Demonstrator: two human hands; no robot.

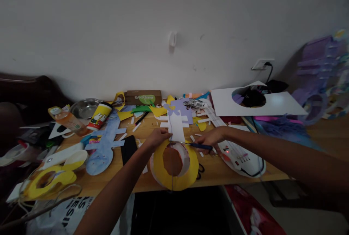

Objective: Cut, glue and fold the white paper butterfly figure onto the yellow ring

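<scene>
My left hand (158,137) pinches the lower left edge of a white paper cut-out (176,126) with side tabs, lying on the wooden table (218,171). My right hand (210,139) grips a blue-handled cutting tool (196,145) whose metal tip points left, against the cut-out's lower edge. A lilac paper shape (182,108) lies just behind the white one. In front of both hands sits a yellow paper ring (174,171) with a white band and a round hole.
A black phone (128,148) and a light-blue paper figure (105,144) lie left. Further left are a yellow cup (99,116), a bottle (68,119) and a steel bowl (85,108). A white holed card (256,103) and a white device (240,157) lie right.
</scene>
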